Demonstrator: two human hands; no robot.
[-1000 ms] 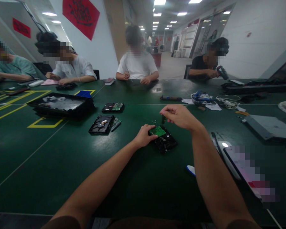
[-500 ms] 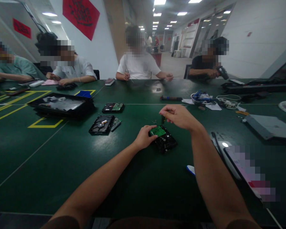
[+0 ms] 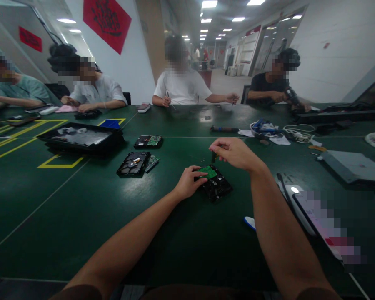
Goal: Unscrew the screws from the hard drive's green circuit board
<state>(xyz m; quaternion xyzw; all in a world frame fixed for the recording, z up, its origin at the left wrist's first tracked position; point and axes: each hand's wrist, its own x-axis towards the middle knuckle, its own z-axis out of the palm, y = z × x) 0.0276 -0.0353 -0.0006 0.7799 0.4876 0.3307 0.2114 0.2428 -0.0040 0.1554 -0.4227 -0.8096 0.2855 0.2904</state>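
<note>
A black hard drive point(image 3: 220, 187) with a green circuit board point(image 3: 210, 171) lies on the table in front of me. My left hand point(image 3: 189, 182) grips its left side, thumb and fingers resting on the edge and over part of the board. Above the drive's far end, my right hand point(image 3: 233, 153) is closed around a small screwdriver point(image 3: 213, 156) with a dark, partly yellow handle. The screwdriver points down, and its tip is too small to make out. A few tiny screws point(image 3: 202, 160) lie just beyond the drive.
To the left are another drive point(image 3: 148, 141), an opened drive case point(image 3: 133, 163) and a loose circuit board point(image 3: 152, 163). A black tray point(image 3: 81, 139) stands farther left. On the right lie a phone point(image 3: 323, 227), a grey metal box point(image 3: 353, 166) and bundled cables point(image 3: 265, 127). Several people sit opposite.
My left hand's fingers have shifted slightly over the board. My right hand stays nearly still with the screwdriver. Across the table, a person's hand has moved to the right.
</note>
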